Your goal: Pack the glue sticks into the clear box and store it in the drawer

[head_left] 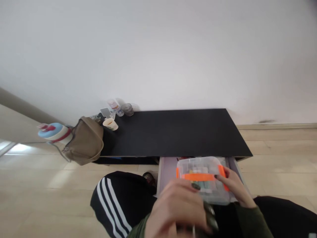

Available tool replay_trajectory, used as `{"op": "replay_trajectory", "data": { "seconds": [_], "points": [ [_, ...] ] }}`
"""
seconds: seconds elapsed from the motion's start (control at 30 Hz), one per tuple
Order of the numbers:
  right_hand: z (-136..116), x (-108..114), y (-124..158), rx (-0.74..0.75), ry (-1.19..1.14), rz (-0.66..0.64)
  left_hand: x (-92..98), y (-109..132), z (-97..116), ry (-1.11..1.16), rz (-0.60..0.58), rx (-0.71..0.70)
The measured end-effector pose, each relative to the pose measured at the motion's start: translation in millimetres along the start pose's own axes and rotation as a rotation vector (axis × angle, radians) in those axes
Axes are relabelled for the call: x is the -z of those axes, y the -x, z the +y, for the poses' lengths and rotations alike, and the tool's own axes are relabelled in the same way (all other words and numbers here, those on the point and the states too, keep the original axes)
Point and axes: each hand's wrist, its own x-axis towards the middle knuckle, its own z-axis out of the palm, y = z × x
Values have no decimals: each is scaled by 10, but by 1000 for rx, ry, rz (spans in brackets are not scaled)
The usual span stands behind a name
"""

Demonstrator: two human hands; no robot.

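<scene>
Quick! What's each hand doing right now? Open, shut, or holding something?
Left hand: curled over the box, cannot tell if it holds anything.
Right hand: holding the clear box by its orange handle.

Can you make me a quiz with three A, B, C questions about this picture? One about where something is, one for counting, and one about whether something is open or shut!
1. Where is the cream cup? A: on the black cabinet top. B: on the floor. C: in the tan bag.
2. How many white stripes are on the black trousers? A: two. B: three. C: five.
3. How is the drawer below the clear plastic box? A: shut. B: pulled open. C: gone.

Answers: 1 A, it sits on the black top. 2 B, three run down the leg. 3 B, it sticks out, showing its inside.
</scene>
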Motion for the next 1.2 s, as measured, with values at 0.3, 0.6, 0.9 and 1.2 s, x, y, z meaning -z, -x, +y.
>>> {"op": "replay_trajectory", "data": {
  "seconds": [0.3, 0.6, 0.9, 1.2],
  "points": [
    [-449, 617, 377, -30, -224, 22, -612, 304, -1080, -496, -859, 414],
    [-657, 490, -123, 30, -476, 179, -837, 261, -1690, -692, -755, 621],
    [-750, 88, -920, 57, -599, 124, -919, -6, -2109, -591, -587, 652],
    [-918, 26, -1420, 147, -411, -83, -260, -528, -2217, -453, -240, 531]
  ]
}}
